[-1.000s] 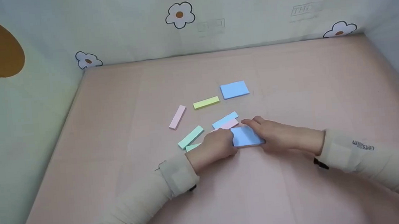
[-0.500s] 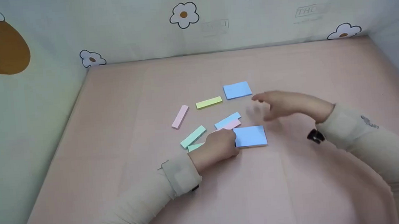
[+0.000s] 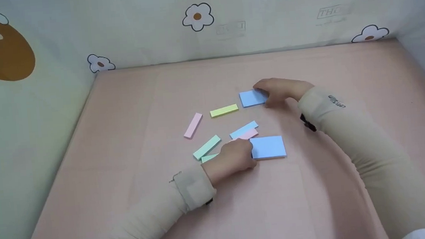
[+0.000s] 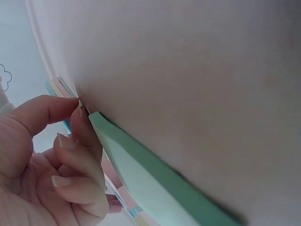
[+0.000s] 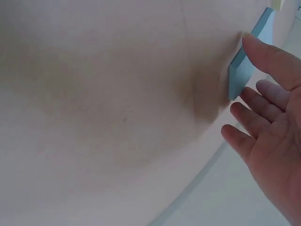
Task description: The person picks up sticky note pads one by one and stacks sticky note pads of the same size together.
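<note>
My left hand point(image 3: 233, 156) pinches the left edge of a near blue sticky note pad point(image 3: 268, 147), which lies flat on the table. In the left wrist view, the thumb and forefinger meet at a stack with several coloured edges point(image 4: 60, 88). Farther back, my right hand point(image 3: 281, 90) holds the right end of another blue sticky note pad point(image 3: 251, 98), thumb on its near side and fingers on its far side. The right wrist view has the thumb against this pad point(image 5: 244, 70); the other fingers are loosely bent. Part of each pad is covered by the hand.
Narrow note strips lie around the left hand: yellow point(image 3: 224, 110), pink point(image 3: 193, 125), green point(image 3: 207, 147), blue point(image 3: 243, 130) and a second pink strip point(image 3: 249, 133). Another green strip point(image 3: 209, 158) is partly behind the left hand. A patterned wall point(image 3: 143, 29) borders the pink tabletop point(image 3: 149, 102).
My right hand has let go of the near blue pad and moved back to the far blue pad, which it now holds. The left hand has stayed at the near pad.
</note>
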Action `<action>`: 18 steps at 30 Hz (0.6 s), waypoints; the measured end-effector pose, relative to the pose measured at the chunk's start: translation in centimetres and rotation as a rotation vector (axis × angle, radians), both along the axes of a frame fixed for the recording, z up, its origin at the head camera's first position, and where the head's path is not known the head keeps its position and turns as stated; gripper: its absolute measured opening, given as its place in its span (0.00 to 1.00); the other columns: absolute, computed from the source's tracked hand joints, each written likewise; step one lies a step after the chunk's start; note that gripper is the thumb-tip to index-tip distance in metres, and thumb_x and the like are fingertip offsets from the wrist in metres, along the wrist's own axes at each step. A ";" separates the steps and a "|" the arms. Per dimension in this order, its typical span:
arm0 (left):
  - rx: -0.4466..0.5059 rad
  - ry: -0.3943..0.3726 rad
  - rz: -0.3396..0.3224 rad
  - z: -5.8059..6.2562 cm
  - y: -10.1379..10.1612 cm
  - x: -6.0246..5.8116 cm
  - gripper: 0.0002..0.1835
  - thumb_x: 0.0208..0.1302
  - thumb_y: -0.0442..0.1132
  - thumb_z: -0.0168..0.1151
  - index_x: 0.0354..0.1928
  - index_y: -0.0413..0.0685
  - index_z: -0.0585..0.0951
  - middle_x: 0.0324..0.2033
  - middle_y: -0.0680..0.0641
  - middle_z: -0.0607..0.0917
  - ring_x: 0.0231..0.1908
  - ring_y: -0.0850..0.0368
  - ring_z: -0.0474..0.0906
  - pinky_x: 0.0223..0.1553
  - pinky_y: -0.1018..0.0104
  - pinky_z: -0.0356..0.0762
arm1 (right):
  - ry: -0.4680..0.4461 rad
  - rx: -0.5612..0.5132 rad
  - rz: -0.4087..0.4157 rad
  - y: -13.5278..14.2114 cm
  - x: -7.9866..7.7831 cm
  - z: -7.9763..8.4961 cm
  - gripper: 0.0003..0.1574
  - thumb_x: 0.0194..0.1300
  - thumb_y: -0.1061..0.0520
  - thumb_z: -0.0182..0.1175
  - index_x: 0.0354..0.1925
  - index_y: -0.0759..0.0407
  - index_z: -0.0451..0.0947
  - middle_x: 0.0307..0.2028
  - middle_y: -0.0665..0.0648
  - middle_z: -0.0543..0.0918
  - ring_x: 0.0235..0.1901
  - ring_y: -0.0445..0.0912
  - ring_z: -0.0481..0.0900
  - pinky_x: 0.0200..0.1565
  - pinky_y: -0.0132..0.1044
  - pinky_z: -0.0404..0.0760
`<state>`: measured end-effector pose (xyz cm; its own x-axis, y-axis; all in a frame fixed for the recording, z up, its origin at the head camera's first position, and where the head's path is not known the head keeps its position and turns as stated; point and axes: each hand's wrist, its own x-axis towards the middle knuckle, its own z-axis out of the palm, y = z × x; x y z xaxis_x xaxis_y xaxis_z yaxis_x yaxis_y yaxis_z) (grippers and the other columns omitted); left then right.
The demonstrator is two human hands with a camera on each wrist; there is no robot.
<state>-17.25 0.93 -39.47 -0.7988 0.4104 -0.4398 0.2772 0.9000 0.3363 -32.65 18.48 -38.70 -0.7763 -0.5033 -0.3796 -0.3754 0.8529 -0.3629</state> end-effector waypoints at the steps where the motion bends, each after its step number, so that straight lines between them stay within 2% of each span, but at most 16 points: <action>1: 0.002 -0.001 -0.001 0.0 0.0 0.0 0.10 0.56 0.41 0.60 0.36 0.40 0.79 0.17 0.51 0.69 0.19 0.57 0.66 0.20 0.69 0.59 | 0.009 -0.006 -0.003 -0.1 -0.1 -0.2 0.39 0.58 0.62 0.58 0.66 0.63 0.56 0.64 0.64 0.61 0.61 0.55 0.61 0.63 0.50 0.57; 6: 0.017 -0.011 0.010 0.0 -0.1 -0.1 0.11 0.56 0.41 0.61 0.36 0.41 0.79 0.16 0.51 0.69 0.19 0.58 0.67 0.20 0.70 0.60 | 0.092 -0.039 0.014 0.0 -0.4 -0.8 0.35 0.58 0.63 0.58 0.63 0.66 0.61 0.62 0.65 0.65 0.59 0.56 0.64 0.61 0.50 0.60; 10: 0.011 -0.018 0.017 0.0 -0.2 -0.1 0.12 0.56 0.42 0.61 0.38 0.41 0.79 0.18 0.51 0.70 0.20 0.57 0.68 0.21 0.69 0.61 | 0.123 -0.033 0.045 0.1 -0.3 -0.9 0.34 0.58 0.62 0.59 0.62 0.66 0.62 0.60 0.65 0.67 0.58 0.56 0.66 0.60 0.49 0.62; 18: -0.009 -0.033 0.019 -0.2 0.0 -0.4 0.12 0.55 0.42 0.62 0.36 0.41 0.79 0.18 0.50 0.71 0.21 0.57 0.68 0.21 0.68 0.61 | 0.221 -0.012 0.174 1.1 0.9 -0.3 0.34 0.55 0.60 0.59 0.60 0.68 0.63 0.54 0.63 0.70 0.52 0.53 0.69 0.56 0.47 0.66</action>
